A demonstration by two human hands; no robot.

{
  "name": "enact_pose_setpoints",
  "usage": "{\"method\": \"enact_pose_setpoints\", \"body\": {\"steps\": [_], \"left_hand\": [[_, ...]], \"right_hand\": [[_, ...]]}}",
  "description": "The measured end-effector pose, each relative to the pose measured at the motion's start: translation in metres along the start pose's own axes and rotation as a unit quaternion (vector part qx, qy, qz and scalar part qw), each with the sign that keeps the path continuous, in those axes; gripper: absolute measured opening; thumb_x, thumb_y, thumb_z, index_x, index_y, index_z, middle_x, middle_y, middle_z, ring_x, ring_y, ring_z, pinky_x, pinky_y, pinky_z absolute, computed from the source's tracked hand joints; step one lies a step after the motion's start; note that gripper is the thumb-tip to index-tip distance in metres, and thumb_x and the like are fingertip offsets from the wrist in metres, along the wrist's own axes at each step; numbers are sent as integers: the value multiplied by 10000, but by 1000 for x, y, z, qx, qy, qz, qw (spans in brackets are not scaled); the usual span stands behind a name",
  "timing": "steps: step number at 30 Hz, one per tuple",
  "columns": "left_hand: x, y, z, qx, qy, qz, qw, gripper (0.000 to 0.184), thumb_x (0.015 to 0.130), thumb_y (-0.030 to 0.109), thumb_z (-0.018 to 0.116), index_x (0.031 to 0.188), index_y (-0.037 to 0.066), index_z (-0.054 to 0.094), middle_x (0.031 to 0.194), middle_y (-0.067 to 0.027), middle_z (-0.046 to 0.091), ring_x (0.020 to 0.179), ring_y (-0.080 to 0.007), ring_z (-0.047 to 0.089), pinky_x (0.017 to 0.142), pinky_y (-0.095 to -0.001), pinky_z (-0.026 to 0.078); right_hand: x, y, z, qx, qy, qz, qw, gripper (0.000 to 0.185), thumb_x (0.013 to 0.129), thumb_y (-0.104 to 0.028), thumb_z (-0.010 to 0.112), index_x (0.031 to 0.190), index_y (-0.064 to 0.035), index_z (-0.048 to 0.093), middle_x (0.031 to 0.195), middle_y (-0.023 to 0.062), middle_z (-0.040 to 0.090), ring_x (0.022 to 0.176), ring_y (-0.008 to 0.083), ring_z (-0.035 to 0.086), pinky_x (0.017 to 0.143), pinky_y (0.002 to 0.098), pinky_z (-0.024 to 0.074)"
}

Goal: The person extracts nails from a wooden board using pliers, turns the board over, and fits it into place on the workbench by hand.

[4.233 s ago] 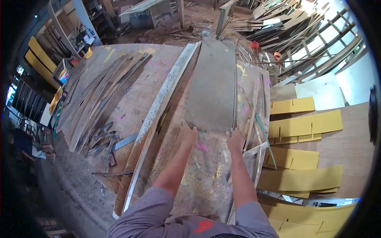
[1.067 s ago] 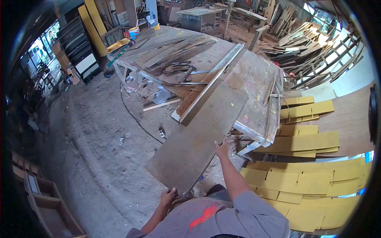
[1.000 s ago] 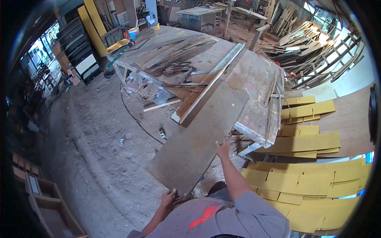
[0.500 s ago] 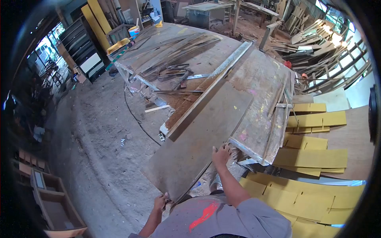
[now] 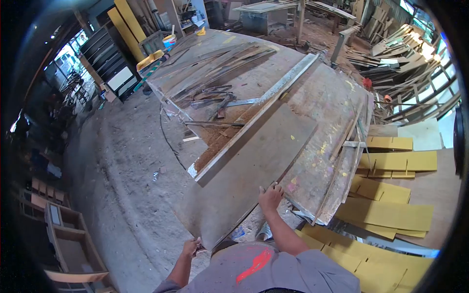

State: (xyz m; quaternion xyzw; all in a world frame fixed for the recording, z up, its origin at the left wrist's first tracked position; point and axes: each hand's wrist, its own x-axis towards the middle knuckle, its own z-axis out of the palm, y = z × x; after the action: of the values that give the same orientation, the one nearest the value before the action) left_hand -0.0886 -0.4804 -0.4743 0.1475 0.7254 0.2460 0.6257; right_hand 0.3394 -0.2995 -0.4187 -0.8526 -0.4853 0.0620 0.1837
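A long grey-brown plywood sheet [image 5: 244, 161] lies partly on the big worktable [image 5: 322, 122], and its near end sticks out past the table edge toward my body. My left hand [image 5: 193, 247] is closed on the sheet's near left corner. Along the sheet's right edge, my right hand [image 5: 270, 197] has its fingers curled over the top, beside the table's near corner. A long straight wooden bar [image 5: 259, 119] runs across the table along the sheet's left side. Brown sawdust [image 5: 222, 139] is heaped on the far side of that bar.
Thin wood strips [image 5: 220, 63] and dark metal pieces [image 5: 215, 97] lie on the table's far left. Yellow slotted boards [image 5: 391, 210] are laid out at right. An open wooden cabinet frame [image 5: 73, 244] stands at lower left. A cable [image 5: 168, 141] trails on the floor.
My right hand has shifted from near the table corner onto the sheet's right edge. My left hand still holds the near corner. The camera view has turned slightly.
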Motion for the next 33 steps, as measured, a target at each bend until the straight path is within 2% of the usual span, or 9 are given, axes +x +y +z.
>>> {"method": "enact_pose_setpoints", "body": {"steps": [2,5,8,14,20,26,29,33], "left_hand": [[-7,6,1,-54,-14,-20,998,322,1014,259,709,1058,-58,678,922,-159,723,745,-285,747,667,-423,649],[-16,12,4,-61,-30,-3,998,319,1015,240,705,1064,-74,670,937,-182,719,770,-312,752,697,-460,672],[-16,14,12,92,38,9,995,321,1020,243,697,1085,-70,672,951,-184,721,801,-332,754,725,-483,675],[-34,22,12,-23,-28,19,999,330,1035,253,676,1093,-73,680,940,-162,725,808,-318,752,739,-468,672],[-3,-3,9,-32,-25,23,999,351,1032,289,679,1109,-54,678,962,-151,726,807,-304,745,754,-461,672],[4,-7,9,-37,-25,16,999,322,1019,250,701,1112,-58,677,960,-152,720,813,-295,746,737,-475,668],[13,-11,1,45,1,16,999,332,1017,234,701,1148,-70,667,967,-156,721,819,-300,748,734,-484,666],[-15,7,6,-21,-23,15,999,330,1028,232,685,1155,-72,667,965,-152,722,802,-291,745,724,-473,665]], "right_hand": [[2,3,2,18,7,-4,1000,778,867,-444,776,1362,120,573,1202,205,583,1171,369,537,1028,526,405],[0,9,6,23,9,-14,1000,779,867,-443,776,1367,119,572,1196,204,582,1168,368,538,1029,534,400],[-2,12,12,24,12,-12,1000,755,871,-426,771,1353,124,584,1176,213,578,1171,380,525,1031,519,401],[2,11,-1,65,12,-18,998,761,875,-431,768,1375,110,575,1177,204,585,1168,372,534,1022,525,403],[2,14,13,28,19,-3,999,778,869,-429,778,1398,99,562,1173,201,589,1162,364,543,1017,509,411],[-2,15,14,34,24,-3,999,754,872,-429,777,1385,88,583,1170,197,589,1155,363,547,1015,510,412],[-3,13,13,36,20,-2,999,733,878,-420,771,1377,85,591,1164,194,589,1150,361,550,1012,513,411],[1,13,12,47,19,-1,999,701,883,-394,768,1365,87,599,1157,191,592,1151,362,550,1016,517,405]]}}
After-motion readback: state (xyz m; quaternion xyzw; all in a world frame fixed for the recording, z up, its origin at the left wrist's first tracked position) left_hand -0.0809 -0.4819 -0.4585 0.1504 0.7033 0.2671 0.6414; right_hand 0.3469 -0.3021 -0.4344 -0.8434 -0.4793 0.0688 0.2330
